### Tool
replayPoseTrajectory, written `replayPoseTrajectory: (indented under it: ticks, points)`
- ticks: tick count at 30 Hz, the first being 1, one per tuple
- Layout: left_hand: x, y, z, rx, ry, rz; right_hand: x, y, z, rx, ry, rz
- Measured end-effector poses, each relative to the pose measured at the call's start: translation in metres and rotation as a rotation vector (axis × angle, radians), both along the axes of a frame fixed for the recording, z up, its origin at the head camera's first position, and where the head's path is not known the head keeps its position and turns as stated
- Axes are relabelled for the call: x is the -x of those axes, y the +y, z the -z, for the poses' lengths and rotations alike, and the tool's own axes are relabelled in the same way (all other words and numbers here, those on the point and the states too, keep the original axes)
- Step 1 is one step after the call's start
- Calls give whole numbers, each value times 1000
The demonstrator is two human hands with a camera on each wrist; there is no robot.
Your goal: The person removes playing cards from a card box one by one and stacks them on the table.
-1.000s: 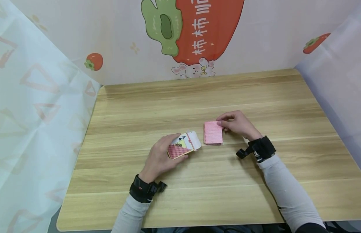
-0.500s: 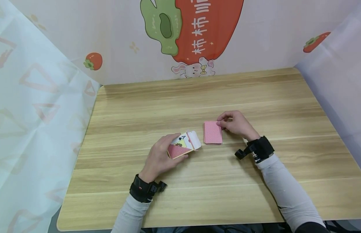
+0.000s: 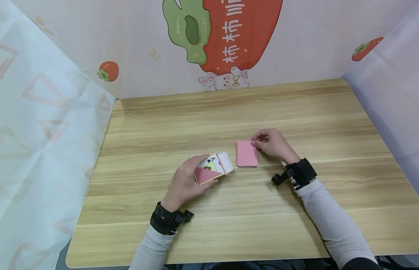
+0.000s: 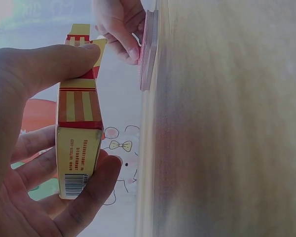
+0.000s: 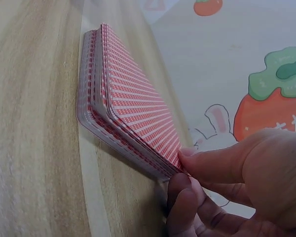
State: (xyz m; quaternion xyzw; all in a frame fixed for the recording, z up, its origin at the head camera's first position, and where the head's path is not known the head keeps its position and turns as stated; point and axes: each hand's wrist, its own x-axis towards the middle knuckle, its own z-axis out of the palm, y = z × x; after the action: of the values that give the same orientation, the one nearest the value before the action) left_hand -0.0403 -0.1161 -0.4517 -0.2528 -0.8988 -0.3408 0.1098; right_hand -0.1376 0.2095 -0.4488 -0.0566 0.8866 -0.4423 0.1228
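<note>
My left hand (image 3: 185, 182) grips a card box (image 3: 214, 167) between thumb and fingers, its white end flap sticking out to the right. An ace design and a red pattern show on the box. In the left wrist view, the yellow box (image 4: 79, 106) shows stripes and a barcode. Right of it, a deck of playing cards (image 3: 247, 154) lies with its red patterned back up on the table. My right hand (image 3: 275, 144) pinches the deck's far right corner. In the right wrist view the thumb (image 5: 212, 163) presses the deck's top card, with fingers below at the edge.
The wooden table (image 3: 162, 127) spreads around both hands. Behind it stands a white printed backdrop (image 3: 138, 45), and pale sheets hang at the left and right sides. A black camera strap is on each wrist.
My right wrist and forearm have shifted slightly left, while the fingers stay at the deck's corner. The left hand and the card box keep still.
</note>
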Motion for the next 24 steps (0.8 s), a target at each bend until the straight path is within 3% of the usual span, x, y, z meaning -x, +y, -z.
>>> replayPoseTrajectory:
  ticks: [14, 24]
  points:
    - [0, -1, 1, -10, -4, 11, -2, -2, 0, -34, 15, 2]
    - [-1, -2, -1, -5, -19, 18, -12, -12, -21, 28, 69, -49]
